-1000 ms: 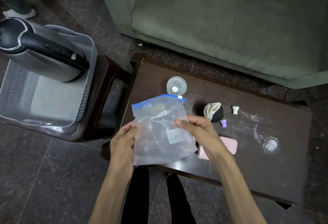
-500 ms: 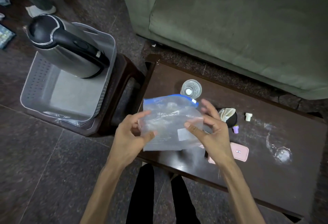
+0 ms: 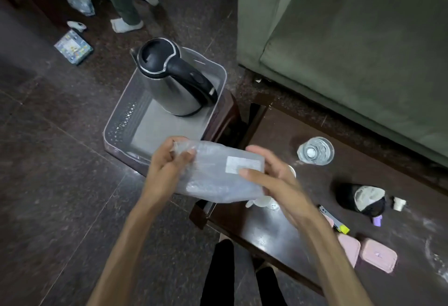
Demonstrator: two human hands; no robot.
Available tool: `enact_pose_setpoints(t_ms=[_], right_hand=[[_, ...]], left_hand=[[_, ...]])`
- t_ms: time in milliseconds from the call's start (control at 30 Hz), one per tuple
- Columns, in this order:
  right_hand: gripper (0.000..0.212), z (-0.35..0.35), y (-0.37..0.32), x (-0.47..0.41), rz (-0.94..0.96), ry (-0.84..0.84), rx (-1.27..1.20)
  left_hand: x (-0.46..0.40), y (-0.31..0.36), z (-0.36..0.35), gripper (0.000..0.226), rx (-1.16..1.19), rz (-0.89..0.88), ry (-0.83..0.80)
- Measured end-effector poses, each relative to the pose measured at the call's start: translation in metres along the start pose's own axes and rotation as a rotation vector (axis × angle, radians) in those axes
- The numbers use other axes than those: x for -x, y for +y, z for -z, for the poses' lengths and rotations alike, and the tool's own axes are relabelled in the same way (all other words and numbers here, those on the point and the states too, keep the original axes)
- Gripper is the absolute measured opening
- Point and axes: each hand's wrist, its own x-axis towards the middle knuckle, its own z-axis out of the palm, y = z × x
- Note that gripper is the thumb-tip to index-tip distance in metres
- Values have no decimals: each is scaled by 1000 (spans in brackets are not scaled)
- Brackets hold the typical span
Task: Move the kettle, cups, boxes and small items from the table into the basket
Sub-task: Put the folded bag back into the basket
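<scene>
A clear plastic zip bag (image 3: 215,174), folded over, is held in the air between both hands, just past the table's left end. My left hand (image 3: 167,162) pinches its left edge. My right hand (image 3: 269,174) grips its right side, thumb on the white label. The steel kettle (image 3: 174,80) with a black handle stands in the grey basket (image 3: 121,121). On the dark table (image 3: 303,228) lie a glass cup (image 3: 315,151), a black cup with cloth (image 3: 363,199), two pink boxes (image 3: 378,254), a white cap (image 3: 398,202) and a purple piece (image 3: 377,220).
The basket sits on a low dark stool (image 3: 225,116) left of the table. A green sofa (image 3: 351,39) runs behind the table. Another person's legs and socks (image 3: 126,24) stand at the back left, near a packet (image 3: 72,47) on the stone floor.
Both hands have folded the bag over and carried it left, off the table toward the basket. The view has swung left, showing more floor.
</scene>
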Motion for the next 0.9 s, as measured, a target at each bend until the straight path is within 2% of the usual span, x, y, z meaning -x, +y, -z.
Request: enact_pose_setpoints(t_ms=[33, 100, 233, 267, 333, 400, 533, 600, 667, 733, 800, 833, 900], right_hand=[[36, -13, -1, -11, -20, -39, 40], [13, -42, 0, -34, -26, 18, 61], [3, -95, 4, -83, -25, 142, 76], [3, -106, 5, -93, -20, 168, 93], [21, -125, 9, -116, -5, 243, 130], [29, -142, 11, -135, 3, 288, 171], [18, -169, 21, -171, -23, 242, 274], [22, -178, 25, -182, -54, 246, 368], [37, -183, 26, -186, -60, 257, 613], [54, -186, 24, -182, -41, 245, 927], [65, -188, 21, -172, 5, 241, 1101], [64, -186, 20, -165, 52, 254, 1122], [40, -172, 20, -145, 205, 315, 1052]], left_hand=[[-10, -1, 15, 11, -23, -8, 7], [-30, -1, 42, 17, -115, -42, 31], [-67, 2, 85, 28, -202, -50, 120], [-75, 2, 95, 35, -208, -34, 142], [-87, 1, 112, 49, -275, -21, 204], [-94, -1, 123, 58, -356, -61, 276], [-99, -12, 125, 57, -597, -254, 360], [-101, -22, 119, 50, -690, -322, 323], [-104, -38, 109, 46, -811, -328, 255], [-108, -54, 98, 49, -936, -256, 174], [-110, -68, 91, 58, -1038, -166, 103], [-112, -74, 88, 62, -1081, -142, 84], [-117, -81, 85, 66, -1145, -136, 75]])
